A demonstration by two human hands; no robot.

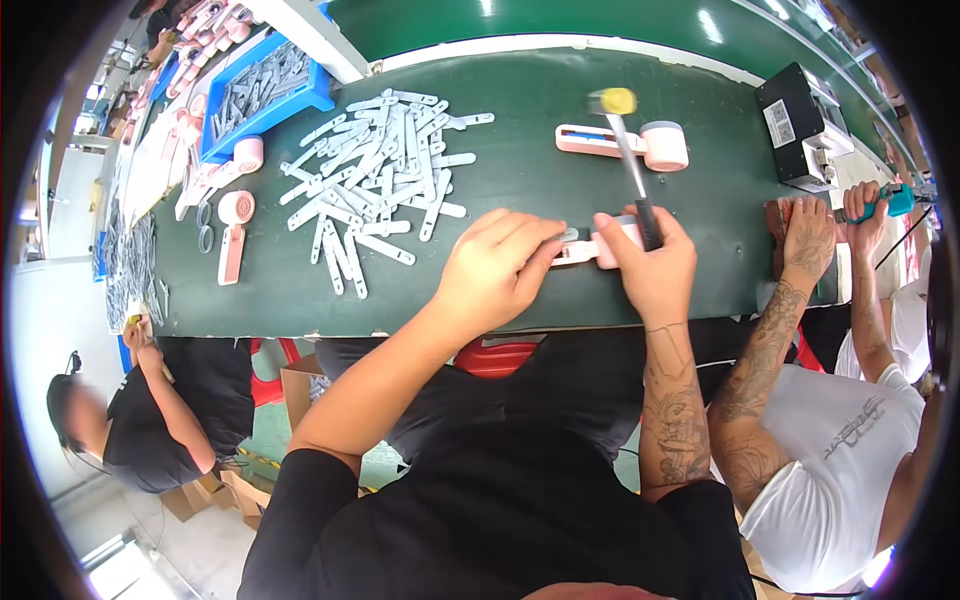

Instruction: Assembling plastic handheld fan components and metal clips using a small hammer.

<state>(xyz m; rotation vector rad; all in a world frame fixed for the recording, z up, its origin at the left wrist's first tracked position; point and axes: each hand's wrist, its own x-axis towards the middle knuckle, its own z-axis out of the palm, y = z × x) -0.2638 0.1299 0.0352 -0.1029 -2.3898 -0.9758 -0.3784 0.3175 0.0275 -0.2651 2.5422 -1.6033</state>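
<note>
My right hand (660,265) is closed round the black grip of a small mallet (638,180), its yellow-faced head pointing away from me. The same hand's thumb and palm hold the round head of a pink handheld fan (608,250) near the bench's front edge. At the fan's handle, my left hand (500,265) pinches a grey plastic strip (569,235) against it; the fingers partly hide the strip. A big pile of similar light grey strips (390,170) lies ahead to the left. Another pink fan (665,146) lies beyond the mallet, its handle open with blue inside.
A third pink fan (234,230) lies left, beside grey rings (206,228). A blue bin (318,90) of grey parts stands far left. At right is a black box-shaped device (800,125). A co-worker's tattooed arm (760,340) and hand with a teal tool (897,200) are close by.
</note>
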